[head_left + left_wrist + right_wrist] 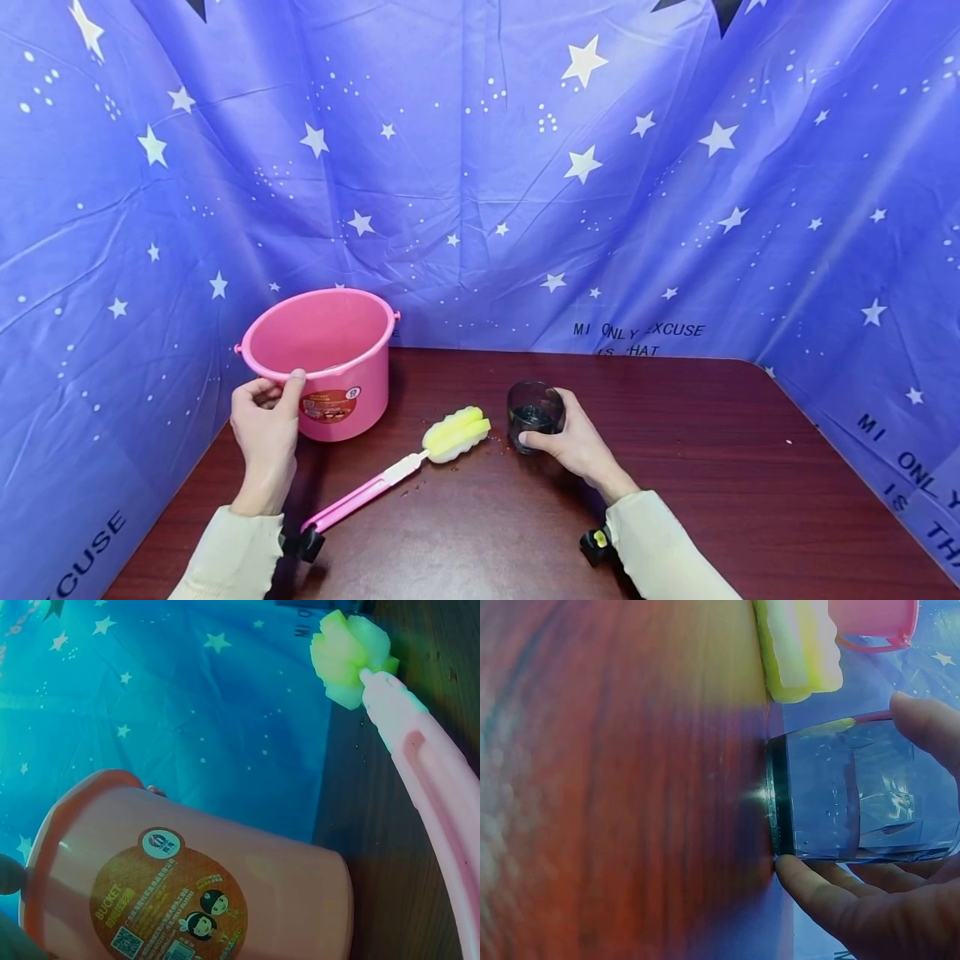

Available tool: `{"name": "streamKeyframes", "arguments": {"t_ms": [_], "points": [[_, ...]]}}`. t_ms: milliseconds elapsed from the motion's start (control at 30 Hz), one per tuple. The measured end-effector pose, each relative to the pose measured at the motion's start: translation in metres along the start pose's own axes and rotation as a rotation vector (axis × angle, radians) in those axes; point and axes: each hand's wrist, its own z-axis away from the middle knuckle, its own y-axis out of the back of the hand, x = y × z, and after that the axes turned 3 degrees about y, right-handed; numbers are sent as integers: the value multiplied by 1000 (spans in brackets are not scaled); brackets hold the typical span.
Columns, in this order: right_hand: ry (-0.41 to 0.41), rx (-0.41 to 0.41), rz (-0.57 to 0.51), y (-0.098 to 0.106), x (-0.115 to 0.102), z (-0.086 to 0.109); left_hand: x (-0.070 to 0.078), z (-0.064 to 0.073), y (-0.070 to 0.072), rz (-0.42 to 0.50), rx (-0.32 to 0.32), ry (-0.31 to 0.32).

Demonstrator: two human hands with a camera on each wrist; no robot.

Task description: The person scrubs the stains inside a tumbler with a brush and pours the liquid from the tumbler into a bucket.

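Brush (402,470) is laid diagonally on the desk (487,533), pink handle (352,502) pointed at the near-left, sponge head (455,434) toward the far edge. Held by neither hand. Handle judged stiff and light, head soft; best gripped by the handle. Small wet-looking spots (422,482) are seen near the head.

Glass (534,417) is placed about midway between left and right edges, right of the sponge head. It is gripped by the right hand (583,442): fingers half-curled round the wall, thumb opposite, one fingertip by the base. Base contact with the desk can't be confirmed. Partly filled with liquid, by the look of it. Judged brittle, slick if wet; to be held round the wall, kept level.

Bucket (369,383) is stood upright by the desk's far-left corner, its rim pinched by the left hand (262,429), fingers bent, thumb on the near side. Thin plastic, judged light, slightly flexible; rim is a sound hold.

Star-printed cloth (465,167) is hung beyond the far edge.
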Motion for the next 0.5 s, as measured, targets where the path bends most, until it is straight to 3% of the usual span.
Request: {"name": "streamKeyframes", "arguments": {"t_ms": [267,500], "points": [[-6,0,2,0,0,0,1,-2,0,14,31,17],[5,10,32,1,-1,1,3,-4,0,6,-10,32]]}}
